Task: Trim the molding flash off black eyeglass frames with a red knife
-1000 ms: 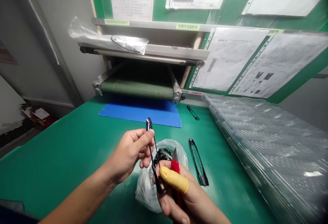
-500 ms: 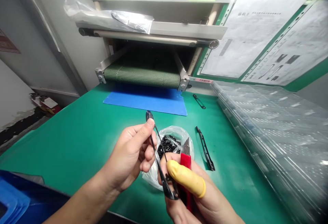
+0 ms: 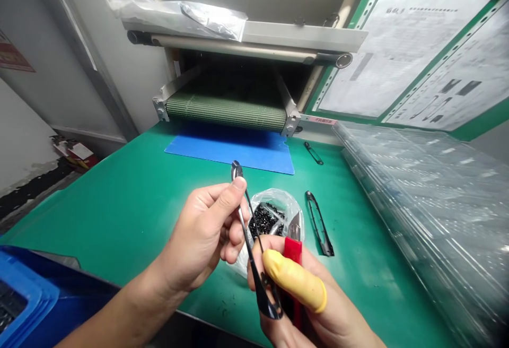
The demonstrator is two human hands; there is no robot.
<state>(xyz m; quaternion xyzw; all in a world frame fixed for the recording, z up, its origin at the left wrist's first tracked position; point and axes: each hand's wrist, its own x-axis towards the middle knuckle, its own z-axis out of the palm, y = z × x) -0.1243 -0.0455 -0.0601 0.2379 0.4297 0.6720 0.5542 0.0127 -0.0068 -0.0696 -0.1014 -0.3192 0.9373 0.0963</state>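
My left hand (image 3: 207, 234) pinches the upper part of a thin black plastic loop part (image 3: 250, 236) that stands nearly upright. My right hand (image 3: 306, 297), with a yellow finger cot on the forefinger, grips the part's lower end and also holds red-handled cutters (image 3: 293, 244) whose blades point up. Just behind both hands lies a clear bag of small black pieces (image 3: 268, 215) on the green table (image 3: 119, 199).
Another black loop part (image 3: 319, 223) lies right of the bag, a smaller one (image 3: 314, 153) farther back. A blue mat (image 3: 230, 149) sits before a green conveyor belt (image 3: 226, 110). Clear plastic trays (image 3: 429, 194) stack at right. A blue bin (image 3: 24, 300) is at bottom left.
The view has shifted down and closer to the table. Both hands keep their hold on the black part and have come slightly nearer; the blue bin has entered at bottom left.
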